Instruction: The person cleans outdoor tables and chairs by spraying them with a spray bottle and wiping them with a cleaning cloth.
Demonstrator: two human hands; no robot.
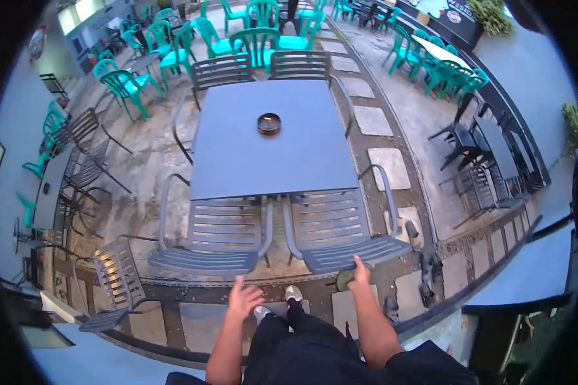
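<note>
My left hand (244, 301) is in the air just below the left slatted metal armchair (203, 262), fingers spread and holding nothing. My right hand (360, 276) is at the back of the right slatted metal armchair (355, 254); one digit points up and overlaps its lower edge in this view. Both chairs are pushed in at the near side of a grey table (273, 163). On the tabletop sits a round dark brown ashtray (269, 124). A small olive-green item (344, 280) lies on the ground beside my right hand.
Another slatted chair (119, 273) stands at the left. Two chair backs (221, 70) line the table's far side. Green plastic chairs (257, 42) fill the area beyond. Several dark shoes (428, 273) are on the paving at the right, near stepping stones (388, 168).
</note>
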